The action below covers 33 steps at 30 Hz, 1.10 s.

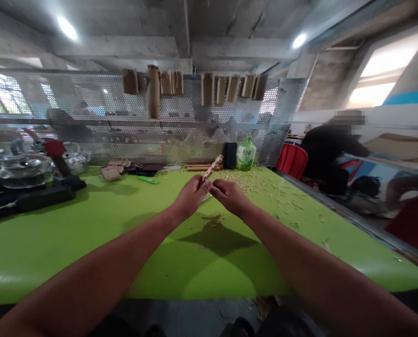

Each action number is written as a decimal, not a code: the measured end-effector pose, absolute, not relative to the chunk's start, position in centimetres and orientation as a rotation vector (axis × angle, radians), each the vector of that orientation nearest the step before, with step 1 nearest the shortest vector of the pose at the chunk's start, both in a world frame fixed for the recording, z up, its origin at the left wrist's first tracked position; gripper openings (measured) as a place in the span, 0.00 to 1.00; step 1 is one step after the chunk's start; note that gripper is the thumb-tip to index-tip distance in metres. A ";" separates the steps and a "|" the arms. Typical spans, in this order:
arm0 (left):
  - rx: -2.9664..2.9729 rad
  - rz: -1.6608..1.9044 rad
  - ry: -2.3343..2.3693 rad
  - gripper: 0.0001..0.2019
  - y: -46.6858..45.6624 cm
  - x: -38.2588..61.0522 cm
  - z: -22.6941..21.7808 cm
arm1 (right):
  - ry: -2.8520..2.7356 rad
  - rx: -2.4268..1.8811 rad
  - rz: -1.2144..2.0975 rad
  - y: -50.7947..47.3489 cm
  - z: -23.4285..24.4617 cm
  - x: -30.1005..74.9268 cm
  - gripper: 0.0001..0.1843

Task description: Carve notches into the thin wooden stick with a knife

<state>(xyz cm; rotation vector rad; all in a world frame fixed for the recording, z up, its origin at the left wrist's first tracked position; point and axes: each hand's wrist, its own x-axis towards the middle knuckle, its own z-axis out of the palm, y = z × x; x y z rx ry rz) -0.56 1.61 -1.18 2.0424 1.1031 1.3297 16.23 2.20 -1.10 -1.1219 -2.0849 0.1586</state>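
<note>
A pale carved wooden stick (215, 164) with a notched, stepped outline slants up and to the right from my left hand (192, 194). The fingers of that hand are wrapped round its lower part. Close against it on the right is my right hand (230, 195), its fingers closed and its thumb side near the left thumb. What my right hand holds is mostly hidden; a thin light-coloured edge (206, 198) shows just under the hands. Both hands are above the green tabletop (149, 262), over a small heap of wood shavings (214, 222).
Shavings litter the table's right side. At the back stand a green-labelled bottle (246, 154), a black block (230, 155), wooden strips (201, 167) and a green cutter (147, 179). Metal kettles (24, 169) and a red-and-black tool (57, 157) are left. A person (330, 150) sits right.
</note>
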 end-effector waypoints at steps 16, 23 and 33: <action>1.935 1.329 1.071 0.11 1.1 -0.5 -0.4 | -1.965 -1.331 -0.354 1.1 -0.9 15.7 0.22; 1.442 1.102 0.716 0.06 1.0 -0.3 -0.5 | -1.939 -1.232 0.076 2.4 -1.3 16.1 0.16; 1.339 1.182 0.780 0.11 1.7 -1.1 -0.2 | -1.752 -0.968 0.385 2.6 -1.2 16.9 0.24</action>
